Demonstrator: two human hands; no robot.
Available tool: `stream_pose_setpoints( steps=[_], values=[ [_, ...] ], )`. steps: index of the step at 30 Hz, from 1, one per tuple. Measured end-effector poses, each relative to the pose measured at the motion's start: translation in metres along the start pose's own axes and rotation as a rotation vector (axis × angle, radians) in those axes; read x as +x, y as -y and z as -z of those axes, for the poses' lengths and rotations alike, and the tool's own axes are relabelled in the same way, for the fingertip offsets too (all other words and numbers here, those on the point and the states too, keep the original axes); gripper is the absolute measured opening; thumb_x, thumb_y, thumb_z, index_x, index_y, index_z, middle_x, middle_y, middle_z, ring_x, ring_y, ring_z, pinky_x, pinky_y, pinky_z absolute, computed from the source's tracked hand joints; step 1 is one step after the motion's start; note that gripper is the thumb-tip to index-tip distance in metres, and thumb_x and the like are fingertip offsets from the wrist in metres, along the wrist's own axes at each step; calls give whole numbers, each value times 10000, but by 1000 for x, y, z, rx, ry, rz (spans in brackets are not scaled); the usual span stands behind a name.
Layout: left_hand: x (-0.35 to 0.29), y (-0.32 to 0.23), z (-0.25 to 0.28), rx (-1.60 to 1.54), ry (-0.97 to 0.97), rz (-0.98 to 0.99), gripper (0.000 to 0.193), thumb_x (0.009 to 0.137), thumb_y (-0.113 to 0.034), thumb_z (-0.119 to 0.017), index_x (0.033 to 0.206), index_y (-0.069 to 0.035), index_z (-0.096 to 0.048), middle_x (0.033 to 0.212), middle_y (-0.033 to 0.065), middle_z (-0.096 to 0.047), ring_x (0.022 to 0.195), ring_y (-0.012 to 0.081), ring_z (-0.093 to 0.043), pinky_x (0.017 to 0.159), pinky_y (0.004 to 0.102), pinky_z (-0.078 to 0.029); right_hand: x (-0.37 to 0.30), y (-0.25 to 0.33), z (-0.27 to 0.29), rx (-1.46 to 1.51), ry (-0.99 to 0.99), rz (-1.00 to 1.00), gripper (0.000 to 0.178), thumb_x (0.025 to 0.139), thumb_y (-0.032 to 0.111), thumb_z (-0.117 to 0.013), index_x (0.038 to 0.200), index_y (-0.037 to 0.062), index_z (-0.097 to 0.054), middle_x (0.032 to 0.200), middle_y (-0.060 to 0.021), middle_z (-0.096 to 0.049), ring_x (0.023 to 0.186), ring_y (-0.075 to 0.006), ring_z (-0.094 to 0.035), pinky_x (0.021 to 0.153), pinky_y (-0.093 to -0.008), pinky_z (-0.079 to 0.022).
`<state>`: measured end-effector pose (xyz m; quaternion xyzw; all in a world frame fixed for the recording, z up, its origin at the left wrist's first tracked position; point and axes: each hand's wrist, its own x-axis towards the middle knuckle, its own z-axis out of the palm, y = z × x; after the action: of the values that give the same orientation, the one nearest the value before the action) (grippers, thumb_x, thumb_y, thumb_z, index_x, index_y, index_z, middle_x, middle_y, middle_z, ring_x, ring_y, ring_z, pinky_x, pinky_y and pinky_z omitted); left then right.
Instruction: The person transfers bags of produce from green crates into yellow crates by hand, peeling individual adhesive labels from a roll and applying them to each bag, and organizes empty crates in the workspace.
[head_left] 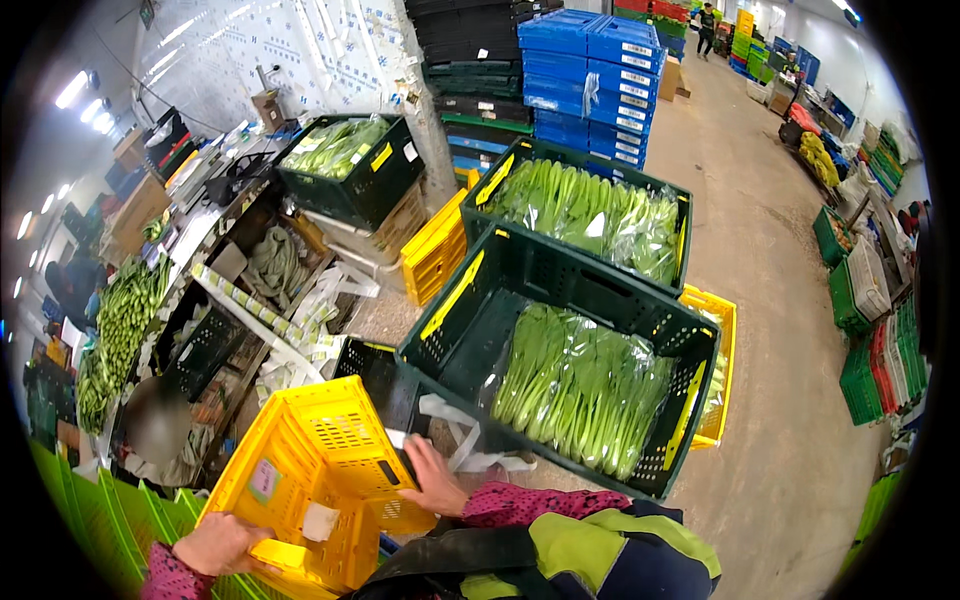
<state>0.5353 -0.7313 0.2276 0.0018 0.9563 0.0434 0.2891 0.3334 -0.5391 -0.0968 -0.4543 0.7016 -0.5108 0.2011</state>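
A yellow plastic crate [345,425] is tilted in front of me, its open side turned up toward me. My left hand [225,545] is closed round its near left rim. At its right side my right hand [436,480] grips the edge, the thumb low and the fingers up along the wall. Inside the crate lies a small pale scrap [320,521], and a pinkish label [264,479] is on its wall. Just right of my right hand stands a dark green crate [480,345] with bagged leafy greens [585,390] in it.
Behind it is another green crate [690,215] of bagged greens, with a yellow crate [728,370] below. Blue crates [590,85] are stacked farther back. Loose greens [130,320] cover a bench at left. Bright green crates [110,520] stand at lower left. A concrete aisle [770,400] runs right.
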Motion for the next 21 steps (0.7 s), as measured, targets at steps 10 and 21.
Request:
stream_pose_setpoints(
  steps=[10, 21],
  values=[
    [-55, -123, -129, -54, 180, -240, 414, 688, -229, -744, 1066, -117, -616, 854, 73, -687, 780, 294, -656, 716, 399, -497, -230, -85, -29, -168, 26, -536, 1112, 671, 372, -812, 1469, -4, -135, 1488, -287, -221, 1365, -468, -240, 1116, -497, -257],
    [-24, -228, -178, 155, 55, -555, 250, 704, -172, -603, 954, -179, -601, 793, -34, -589, 797, 164, -583, 726, 305, -432, -372, -119, 21, 630, -136, -802, 630, 790, 263, -738, 1318, 38, -478, 1201, -111, -612, 1097, -256, -585, 900, -371, -486]
  ],
)
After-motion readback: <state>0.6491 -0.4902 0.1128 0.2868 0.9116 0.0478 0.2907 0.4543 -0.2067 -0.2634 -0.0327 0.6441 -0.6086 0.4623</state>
